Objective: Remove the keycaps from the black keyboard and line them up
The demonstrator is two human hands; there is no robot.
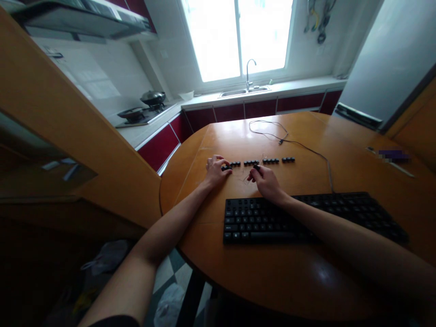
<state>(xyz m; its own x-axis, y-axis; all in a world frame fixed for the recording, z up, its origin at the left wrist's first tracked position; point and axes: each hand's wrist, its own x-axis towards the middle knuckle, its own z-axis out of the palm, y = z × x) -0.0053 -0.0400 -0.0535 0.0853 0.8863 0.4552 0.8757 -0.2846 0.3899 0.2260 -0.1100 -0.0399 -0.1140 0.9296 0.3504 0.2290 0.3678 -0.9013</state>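
Across the middle of the wooden table (200, 213), small black keycaps (270, 161) lie in a line of short groups. At its left end, the left hand (215, 171) has thumb and forefinger around the nearest caps; whether they grip, I cannot tell. The right hand (267, 182) pinches a black piece (256, 167) between its fingertips, just in front of the line. Nearer, the keyboard (262, 226) lies under the right forearm, its cable (308, 148) looping away behind. Farther off stands a sink (234, 93) below a window.
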